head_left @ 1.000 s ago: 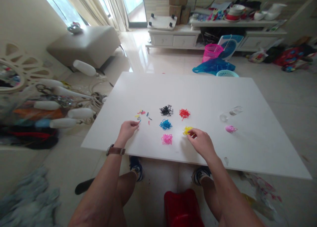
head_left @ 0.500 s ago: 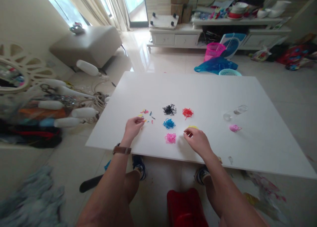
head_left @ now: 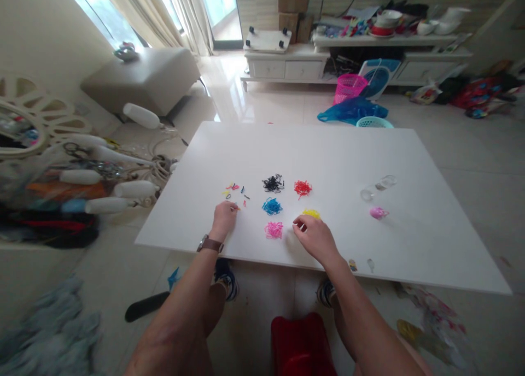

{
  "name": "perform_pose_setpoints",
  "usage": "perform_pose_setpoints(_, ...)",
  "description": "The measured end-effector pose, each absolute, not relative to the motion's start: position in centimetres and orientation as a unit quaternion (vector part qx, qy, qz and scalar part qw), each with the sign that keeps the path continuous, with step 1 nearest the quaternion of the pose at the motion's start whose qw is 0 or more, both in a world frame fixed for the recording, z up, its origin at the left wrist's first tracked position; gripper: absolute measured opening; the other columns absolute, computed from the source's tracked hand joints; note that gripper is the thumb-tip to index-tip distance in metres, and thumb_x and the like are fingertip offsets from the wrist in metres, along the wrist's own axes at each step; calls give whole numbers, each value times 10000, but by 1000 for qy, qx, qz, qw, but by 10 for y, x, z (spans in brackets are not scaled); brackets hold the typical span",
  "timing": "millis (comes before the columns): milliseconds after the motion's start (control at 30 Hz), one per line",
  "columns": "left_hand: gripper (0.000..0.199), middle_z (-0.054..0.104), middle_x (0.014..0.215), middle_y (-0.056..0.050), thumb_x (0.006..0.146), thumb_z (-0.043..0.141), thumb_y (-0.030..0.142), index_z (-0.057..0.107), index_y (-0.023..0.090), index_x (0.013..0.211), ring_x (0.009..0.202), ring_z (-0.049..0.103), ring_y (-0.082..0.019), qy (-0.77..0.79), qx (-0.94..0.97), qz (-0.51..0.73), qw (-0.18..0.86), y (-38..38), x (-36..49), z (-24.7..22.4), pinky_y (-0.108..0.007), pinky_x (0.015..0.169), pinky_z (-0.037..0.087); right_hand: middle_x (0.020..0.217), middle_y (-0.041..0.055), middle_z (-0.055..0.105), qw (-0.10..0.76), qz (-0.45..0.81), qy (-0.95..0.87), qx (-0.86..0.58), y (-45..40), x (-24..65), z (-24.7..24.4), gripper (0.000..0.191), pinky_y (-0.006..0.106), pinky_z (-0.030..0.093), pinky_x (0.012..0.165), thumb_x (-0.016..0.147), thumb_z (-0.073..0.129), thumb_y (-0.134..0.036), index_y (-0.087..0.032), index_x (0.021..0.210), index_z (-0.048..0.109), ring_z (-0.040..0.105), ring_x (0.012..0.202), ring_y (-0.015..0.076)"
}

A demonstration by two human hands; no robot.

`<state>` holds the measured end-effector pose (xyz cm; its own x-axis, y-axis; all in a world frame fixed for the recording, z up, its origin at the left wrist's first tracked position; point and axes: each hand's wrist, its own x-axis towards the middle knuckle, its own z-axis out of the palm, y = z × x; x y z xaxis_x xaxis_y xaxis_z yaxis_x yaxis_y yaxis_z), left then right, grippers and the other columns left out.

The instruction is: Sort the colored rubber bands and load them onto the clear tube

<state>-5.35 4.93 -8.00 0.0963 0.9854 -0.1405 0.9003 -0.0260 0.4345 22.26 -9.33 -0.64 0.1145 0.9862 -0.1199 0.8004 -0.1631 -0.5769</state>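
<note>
The left hand (head_left: 223, 219) pinched a tiny band (head_left: 238, 208). Near the yellow pile (head_left: 311, 213) and pink pile (head_left: 273, 230), the right hand (head_left: 315, 236) curled, its grip impossible to tell.

Brown-strapped wristwatch (head_left: 210, 244) with silvery case on left wrist, and dark blue shoes (head_left: 227, 282) with pale markings.

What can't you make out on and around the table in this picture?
Head view:
- Whether the left hand grips the orange piece by it: too small, blurred.
- The yellow pile's near side: the right hand covers it.
- The red object's lower part: cut off by the bottom edge.
</note>
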Motion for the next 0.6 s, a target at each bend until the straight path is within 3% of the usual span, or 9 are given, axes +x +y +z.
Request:
perform_pose_setpoints(133, 288, 769, 1004, -154, 823, 541, 104, 809, 131, 924, 965, 708, -261, 659, 727, 89, 172, 48, -49, -82, -323, 889, 501, 842, 13, 734, 205, 241, -616, -721, -96, 226, -3, 114, 282, 398, 700, 879, 586, -232, -230, 857, 698, 638, 750, 168)
perform_pose_setpoints(267, 257, 780, 942, -146, 777, 588, 121, 814, 134, 899, 945, 716, -279, 669, 702, 114, 215, 48, -45, -71, -344, 868, 505, 848, 10, 733, 216, 241, -613, -721, -96, 228, -1, 105, 285, 405, 703, 877, 589, -226, -233, 856, 692, 638, 742, 163)
perform_pose_setpoints(467, 216, 786, 908, -94, 686, 764, 243, 810, 151, 876, 883, 699, -213, 621, 541, 265, 502, 39, -28, -32, -308, 831, 519, 829, 19, 724, 246, 246, -615, -708, -94, 225, 0, 97, 303, 438, 718, 873, 600, -209, -216, 851, 695, 644, 752, 174)
perform_pose_setpoints(600, 244, 773, 949, -111, 614, 842, 246, 804, 140, 830, 853, 670, -164, 517, 438, 281, 679, 22, 1, -11, -289, 827, 523, 839, 32, 721, 324, 284, -606, -669, -90, 216, -1, 100, 304, 488, 739, 866, 604, -177, -194, 837, 698, 651, 749, 164)
